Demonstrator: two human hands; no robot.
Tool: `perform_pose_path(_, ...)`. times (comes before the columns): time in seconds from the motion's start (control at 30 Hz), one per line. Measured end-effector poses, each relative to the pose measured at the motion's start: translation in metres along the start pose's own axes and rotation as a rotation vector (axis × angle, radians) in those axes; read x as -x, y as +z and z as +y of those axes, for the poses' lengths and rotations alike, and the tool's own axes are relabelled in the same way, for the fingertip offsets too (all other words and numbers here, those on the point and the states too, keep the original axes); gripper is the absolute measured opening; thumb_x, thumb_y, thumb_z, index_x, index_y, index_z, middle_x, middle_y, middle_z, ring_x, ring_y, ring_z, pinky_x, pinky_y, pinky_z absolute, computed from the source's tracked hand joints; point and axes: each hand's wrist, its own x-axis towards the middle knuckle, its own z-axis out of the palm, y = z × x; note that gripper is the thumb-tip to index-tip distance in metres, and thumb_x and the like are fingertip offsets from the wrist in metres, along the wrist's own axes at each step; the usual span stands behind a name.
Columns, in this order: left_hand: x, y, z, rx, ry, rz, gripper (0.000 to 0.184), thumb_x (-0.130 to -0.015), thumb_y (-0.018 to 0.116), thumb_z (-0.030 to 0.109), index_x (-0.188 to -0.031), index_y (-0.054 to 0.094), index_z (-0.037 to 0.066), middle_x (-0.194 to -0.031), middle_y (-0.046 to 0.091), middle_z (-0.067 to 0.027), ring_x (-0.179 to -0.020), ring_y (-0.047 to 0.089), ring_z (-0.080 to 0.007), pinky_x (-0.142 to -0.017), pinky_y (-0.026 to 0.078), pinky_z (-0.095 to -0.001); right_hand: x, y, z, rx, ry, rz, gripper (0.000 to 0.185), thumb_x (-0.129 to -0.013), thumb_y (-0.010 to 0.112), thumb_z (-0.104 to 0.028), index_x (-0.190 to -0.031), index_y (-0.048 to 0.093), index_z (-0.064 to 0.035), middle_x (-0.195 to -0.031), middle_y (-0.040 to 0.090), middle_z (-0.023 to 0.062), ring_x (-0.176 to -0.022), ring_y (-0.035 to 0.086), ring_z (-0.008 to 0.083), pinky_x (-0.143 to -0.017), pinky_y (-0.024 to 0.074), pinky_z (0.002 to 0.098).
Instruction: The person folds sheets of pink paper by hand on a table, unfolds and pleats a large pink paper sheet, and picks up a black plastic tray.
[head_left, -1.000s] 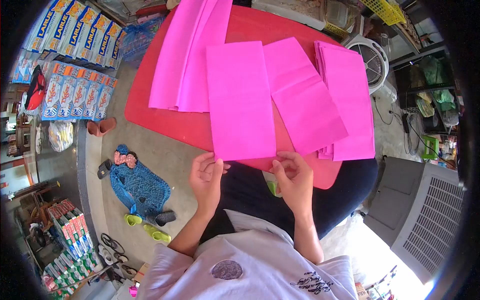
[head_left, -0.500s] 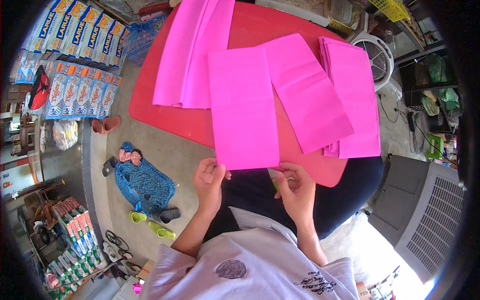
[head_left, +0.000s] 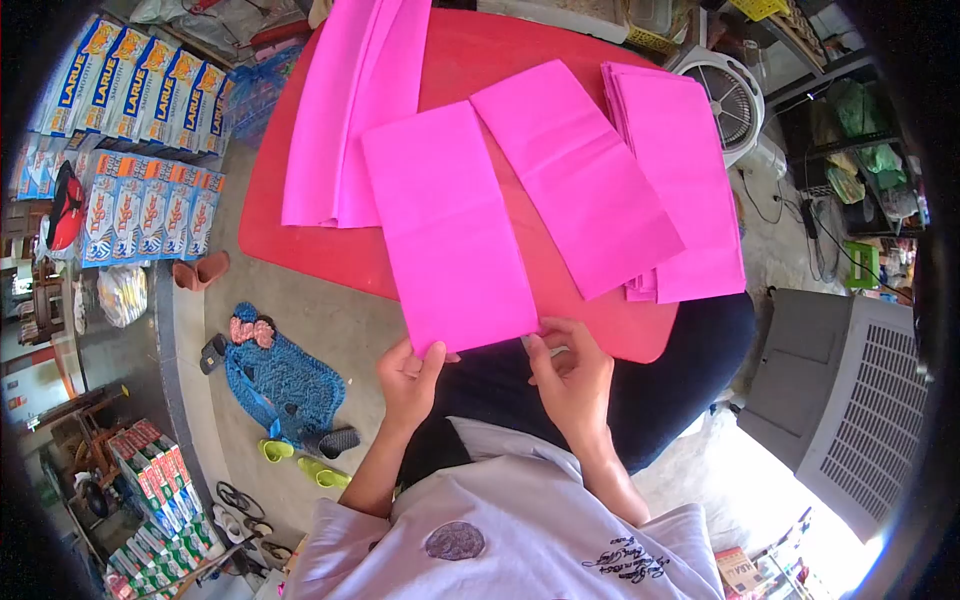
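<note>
A rectangular folded pink sheet (head_left: 450,230), paper or thin cloth, lies partly on the red table (head_left: 270,200), its near end past the table edge. My left hand (head_left: 408,385) pinches the sheet's near left corner between thumb and fingers. At the near right corner, my right hand (head_left: 572,375) grips the same sheet with thumb and forefinger. Right of it lies another pink rectangle (head_left: 580,180) with crease lines. Beyond that is a stack of folded pink sheets (head_left: 685,180). A longer, loosely folded pink sheet (head_left: 345,110) rests on the table's left side.
Beer cartons (head_left: 140,210) are stacked at the left. A blue mat (head_left: 280,375) and green slippers (head_left: 275,451) are on the floor. A fan (head_left: 718,105) stands behind the table at right, and a large grey vented unit (head_left: 850,410) is nearer on the right.
The held sheet has tilted, its far end swinging left and its near edge now slanting up to the right. Both hands still hold its near corners. The whole view has shifted slightly.
</note>
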Motion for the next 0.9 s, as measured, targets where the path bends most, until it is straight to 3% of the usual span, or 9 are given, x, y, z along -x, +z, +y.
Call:
perform_pose_path(0.17,-0.002,0.007,0.005,-0.001,0.089,-0.042,0.018,-0.104,0.06,0.009,-0.111,0.065,-0.007,-0.096,0.071,-0.0141,-0.081,0.07,-0.021,-0.077,0.058,-0.0346,-0.004,0.0,0.006,0.03,-0.109,0.053,0.028,-0.089,0.078,-0.008,-0.111,0.064,0.0013,-0.081,0.072,0.0113,-0.054,0.061,0.0112,-0.051,0.0462,0.0272)
perform_pose_path(0.27,-0.001,0.01,0.004,-0.01,0.107,-0.043,0.02,-0.104,0.06,0.012,-0.11,0.065,-0.007,-0.094,0.071,-0.0145,-0.079,0.069,-0.0216,-0.075,0.057,-0.035,-0.007,0.001,-0.002,0.128,-0.28,0.214,0.028,-0.087,0.081,-0.008,-0.109,0.066,0.0008,-0.083,0.07,0.0119,-0.056,0.061,0.0126,-0.052,0.0453,0.0263)
perform_pose_path(0.37,0.001,0.009,0.002,-0.034,0.124,-0.064,0.022,-0.104,0.06,0.015,-0.109,0.065,-0.006,-0.092,0.071,-0.0143,-0.078,0.069,-0.0217,-0.074,0.056,-0.0349,-0.009,-0.003,0.002,0.085,-0.23,0.104,0.026,-0.086,0.081,-0.008,-0.106,0.068,0.0007,-0.086,0.067,0.0123,-0.057,0.061,0.0149,-0.053,0.0456,0.0276)
perform_pose_path(0.47,0.002,0.012,0.002,-0.036,0.127,-0.063,0.024,-0.105,0.06,0.018,-0.107,0.065,-0.006,-0.091,0.07,-0.014,-0.078,0.069,-0.0216,-0.073,0.055,-0.0346,-0.011,-0.006,-0.002,-0.023,-0.048,0.046,0.026,-0.086,0.081,-0.007,-0.108,0.069,0.0007,-0.085,0.064,0.012,-0.057,0.061,0.0162,-0.053,0.0456,0.0294)
perform_pose_path(0.67,0.002,0.012,-0.002,-0.037,0.122,-0.041,0.027,-0.105,0.061,0.021,-0.105,0.064,-0.005,-0.09,0.07,-0.0138,-0.076,0.068,-0.0211,-0.072,0.055,-0.0344,-0.013,-0.007,-0.005,0.116,-0.263,0.033,0.029,-0.088,0.079,-0.008,-0.112,0.068,0.0026,-0.079,0.067,0.0104,-0.054,0.058,0.0113,-0.05,0.044,0.0285)
perform_pose_path(0.87,0.004,0.01,-0.013,0.052,0.098,-0.045,0.032,-0.107,0.059,0.026,-0.104,0.064,-0.006,-0.088,0.07,-0.0133,-0.075,0.069,-0.0221,-0.071,0.055,-0.0357,-0.013,-0.01,-0.018,-0.204,0.172,-0.059,0.03,-0.089,0.08,-0.011,-0.109,0.066,0.0056,-0.07,0.061,0.0043,-0.05,0.051,0.0057,-0.047,0.0391,0.0246)
perform_pose_path(0.9,0.004,0.014,-0.01,0.082,0.077,-0.037,0.033,-0.107,0.059,0.027,-0.103,0.064,-0.006,-0.088,0.07,-0.0134,-0.075,0.069,-0.0223,-0.071,0.056,-0.036,-0.013,-0.012,-0.017,-0.184,0.151,-0.078,0.028,-0.089,0.08,-0.011,-0.107,0.066,0.0053,-0.074,0.062,0.0043,-0.053,0.052,0.0053,-0.048,0.039,0.0236)
